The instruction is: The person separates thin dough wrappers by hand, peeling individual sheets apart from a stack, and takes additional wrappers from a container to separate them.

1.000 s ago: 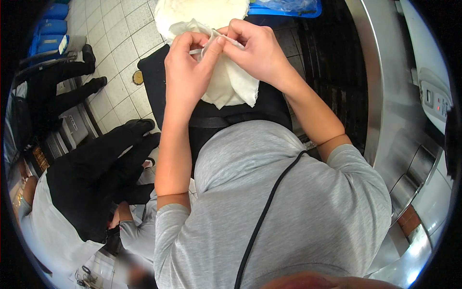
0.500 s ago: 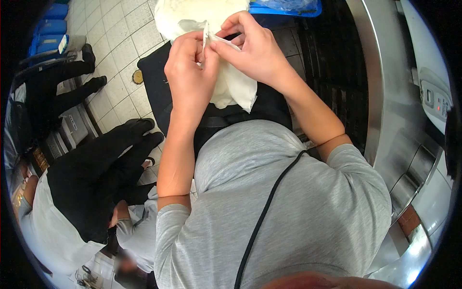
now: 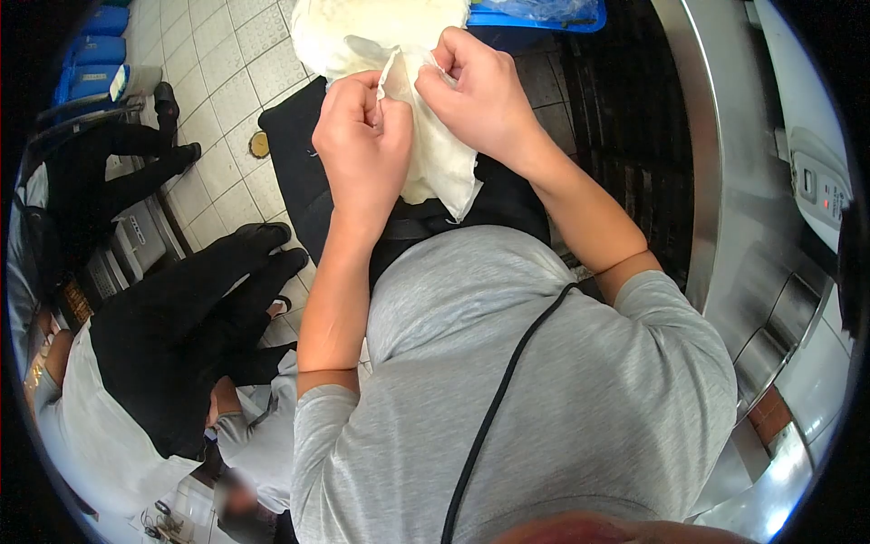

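1. The person's left hand (image 3: 362, 136) has its grip closed, thumb against bent fingers, on one edge of a thin, cream-white, cloth-like sheet (image 3: 441, 163).
2. The right hand (image 3: 476, 95), at about 2 o'clock from the left, has its grip pinched on another edge of the same sheet; the two hands are near each other but apart, and the sheet spans the gap.
3. The body of the sheet lies at 5 o'clock from the left grip and 6 o'clock from the right, hanging in loose folds to a pointed corner over the black-clad lap (image 3: 294, 150).
4. At 11 o'clock from the hands, just beyond them, is a broad, rounded, pale-cream pile (image 3: 381, 23); its exact make-up cannot be told.
5. At 2 o'clock is a bright-blue plastic tray (image 3: 584, 27) bearing a crumpled, clear plastic bag (image 3: 544, 9).
6. At 8 o'clock a small, round, yellowish object (image 3: 259, 145) sits on the pale square-tiled floor (image 3: 208, 77).
7. At 7 o'clock, well apart, a co-worker in black trousers (image 3: 163, 344) bends over.
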The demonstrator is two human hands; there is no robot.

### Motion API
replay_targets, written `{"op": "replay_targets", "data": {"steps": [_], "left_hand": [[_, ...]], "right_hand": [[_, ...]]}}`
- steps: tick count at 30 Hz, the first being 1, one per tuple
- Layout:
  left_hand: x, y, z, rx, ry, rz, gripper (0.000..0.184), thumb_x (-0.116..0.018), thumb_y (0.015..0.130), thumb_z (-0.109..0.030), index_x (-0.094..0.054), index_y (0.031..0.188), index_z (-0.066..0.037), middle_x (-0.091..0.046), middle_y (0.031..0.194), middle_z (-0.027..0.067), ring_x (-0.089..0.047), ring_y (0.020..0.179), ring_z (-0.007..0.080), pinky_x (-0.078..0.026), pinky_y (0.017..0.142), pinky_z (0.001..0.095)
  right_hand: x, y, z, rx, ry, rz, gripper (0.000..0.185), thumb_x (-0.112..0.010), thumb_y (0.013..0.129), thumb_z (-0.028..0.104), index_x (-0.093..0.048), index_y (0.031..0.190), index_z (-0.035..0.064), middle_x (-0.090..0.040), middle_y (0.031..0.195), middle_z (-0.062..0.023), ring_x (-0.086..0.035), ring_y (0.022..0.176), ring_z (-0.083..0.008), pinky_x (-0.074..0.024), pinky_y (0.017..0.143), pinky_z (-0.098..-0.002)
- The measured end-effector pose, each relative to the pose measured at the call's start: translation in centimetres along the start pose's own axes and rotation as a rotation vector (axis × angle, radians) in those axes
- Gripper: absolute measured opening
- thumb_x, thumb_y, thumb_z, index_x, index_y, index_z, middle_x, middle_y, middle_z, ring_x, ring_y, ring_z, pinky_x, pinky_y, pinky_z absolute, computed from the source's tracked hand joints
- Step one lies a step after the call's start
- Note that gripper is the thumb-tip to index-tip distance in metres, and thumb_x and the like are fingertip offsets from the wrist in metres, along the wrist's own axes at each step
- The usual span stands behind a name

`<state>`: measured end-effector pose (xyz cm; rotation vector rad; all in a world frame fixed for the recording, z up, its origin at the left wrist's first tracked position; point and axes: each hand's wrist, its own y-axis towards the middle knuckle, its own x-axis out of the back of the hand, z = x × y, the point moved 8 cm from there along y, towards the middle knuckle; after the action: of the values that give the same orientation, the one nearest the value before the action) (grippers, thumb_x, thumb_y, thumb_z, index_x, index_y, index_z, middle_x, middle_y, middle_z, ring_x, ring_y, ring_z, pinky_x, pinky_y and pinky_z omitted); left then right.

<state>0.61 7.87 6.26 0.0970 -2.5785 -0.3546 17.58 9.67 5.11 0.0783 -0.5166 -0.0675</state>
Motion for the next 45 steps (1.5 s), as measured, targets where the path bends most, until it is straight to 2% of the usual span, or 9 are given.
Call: {"op": "replay_targets", "data": {"steps": [2,9,11,18,29,32,39,41,45], "left_hand": [[-0.2,0.2,0.0,0.1,-0.16,0.0,0.015,-0.076,0.095,-0.004,-0.064,0.089,0.004,-0.078,0.106,0.0136,-0.067,0.085,0.0128,-0.056,0.073,0.0303],[-0.6,1.6,1.6,0.174,-0.249,0.137,0.021,-0.077,0.1,-0.015,-0.071,0.102,0.005,-0.075,0.103,0.0135,-0.072,0.085,0.0186,-0.062,0.075,0.0315],[-0.4,1.4,1.7,0.198,-0.174,0.143,0.021,-0.076,0.1,-0.013,-0.071,0.104,0.006,-0.073,0.096,0.0126,-0.068,0.079,0.0171,-0.058,0.071,0.0318],[0.1,0.2,0.7,0.083,0.013,0.043,0.021,-0.074,0.095,-0.007,-0.071,0.108,0.009,-0.052,0.072,0.0072,-0.051,0.063,0.0157,-0.047,0.061,0.0349],[-0.3,-0.2,0.0,0.063,-0.098,0.068,0.013,-0.07,0.101,-0.006,-0.071,0.104,0.006,-0.048,0.073,-0.0028,-0.042,0.068,0.0056,-0.038,0.06,0.0256],[-0.4,-0.7,1.0,0.142,-0.163,0.046,0.01,-0.07,0.099,-0.004,-0.07,0.1,0.006,-0.047,0.073,-0.0026,-0.042,0.068,0.0068,-0.043,0.063,0.0263],[-0.8,-0.9,2.9,0.273,-0.508,0.029,0.014,-0.072,0.101,-0.009,-0.066,0.11,0.001,-0.065,0.09,-0.001,-0.055,0.074,0.0053,-0.046,0.068,0.0228],[-0.3,0.0,1.5,0.344,-0.582,0.095,0.023,-0.074,0.102,-0.013,-0.064,0.119,0.0,-0.069,0.098,0.0001,-0.058,0.077,0.0054,-0.046,0.068,0.0221],[0.1,1.3,0.8,0.46,-0.407,0.281,0.026,-0.077,0.102,-0.019,-0.067,0.113,0.002,-0.074,0.1,0.0045,-0.063,0.083,0.0059,-0.05,0.072,0.0234]], "right_hand": [[0.3,0.2,0.2,0.018,0.014,-0.013,0.024,-0.074,0.088,0.017,-0.058,0.086,-0.0007,-0.063,0.068,-0.0212,-0.066,0.058,-0.0312,-0.0524,0.058,-0.0421],[0.0,-0.1,1.2,0.06,0.029,0.031,0.023,-0.076,0.088,0.015,-0.059,0.086,0.0001,-0.062,0.069,-0.0217,-0.065,0.057,-0.0315,-0.0515,0.057,-0.0414],[0.0,-0.4,1.4,0.138,0.039,0.008,0.024,-0.076,0.092,0.013,-0.058,0.085,-0.0008,-0.059,0.068,-0.0083,-0.051,0.06,-0.0111,-0.0456,0.057,-0.0328],[-0.2,-0.5,0.3,0.007,-0.069,0.02,0.026,-0.078,0.092,0.016,-0.059,0.085,0.0009,-0.066,0.074,-0.0104,-0.061,0.065,-0.0124,-0.0517,0.061,-0.0317],[-0.1,1.2,0.2,0.049,-0.047,0.186,0.036,-0.082,0.089,0.03,-0.069,0.094,-0.0036,-0.075,0.084,-0.0242,-0.078,0.082,-0.0401,-0.0616,0.077,-0.0436],[0.3,1.0,-0.3,0.031,-0.102,0.108,0.03,-0.079,0.092,0.025,-0.065,0.091,-0.0024,-0.065,0.073,-0.0142,-0.061,0.065,-0.0175,-0.0519,0.064,-0.0355],[1.0,0.4,0.3,0.063,-0.068,0.015,0.022,-0.073,0.09,0.017,-0.062,0.09,-0.0018,-0.062,0.071,-0.014,-0.056,0.061,-0.0172,-0.0486,0.06,-0.036],[0.9,0.3,1.4,0.085,-0.051,0.054,0.02,-0.072,0.088,0.016,-0.065,0.092,-0.0024,-0.069,0.08,-0.0277,-0.072,0.077,-0.0483,-0.0578,0.069,-0.0493],[0.7,-0.2,2.2,0.137,-0.038,0.074,0.017,-0.071,0.089,0.014,-0.065,0.092,-0.0021,-0.069,0.08,-0.0275,-0.072,0.078,-0.048,-0.0575,0.069,-0.0499]]}}
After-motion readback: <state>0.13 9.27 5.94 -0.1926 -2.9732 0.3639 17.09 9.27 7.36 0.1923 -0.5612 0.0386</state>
